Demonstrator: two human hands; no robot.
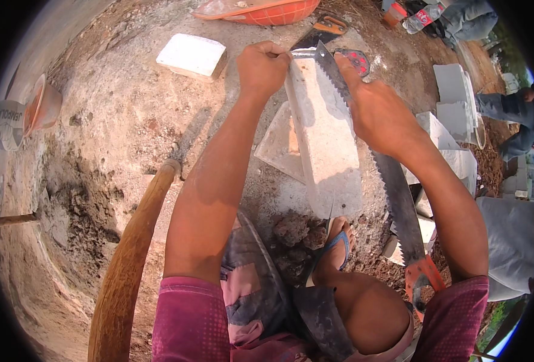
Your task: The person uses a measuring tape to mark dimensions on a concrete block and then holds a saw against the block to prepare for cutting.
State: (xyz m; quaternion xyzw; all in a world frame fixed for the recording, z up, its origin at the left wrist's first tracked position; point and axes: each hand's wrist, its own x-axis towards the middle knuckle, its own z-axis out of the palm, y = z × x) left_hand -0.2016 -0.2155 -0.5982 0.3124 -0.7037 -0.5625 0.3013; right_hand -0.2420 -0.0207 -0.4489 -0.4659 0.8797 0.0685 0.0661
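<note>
A long pale lightweight concrete block [332,140] lies before me, its near end close to my sandalled foot. My right hand [377,113] grips a hand saw [395,203] by the middle of its toothed blade, index finger stretched towards the tip. The blade tip rests by the block's far right corner, and the orange handle hangs near my right elbow. At the far left corner, my left hand [264,68] pinches one end of a thin metal strip [305,53] lying across the block's end. Beyond the blade is a red and black object [356,62], possibly a tape measure.
A flat slab [276,145] lies under the block. Another white block [192,54], a second saw [328,29] and an orange basin [267,11] are farther off. A wooden tool handle [131,253] rises at left. Several blocks [447,154] and other people's legs [511,111] are at right.
</note>
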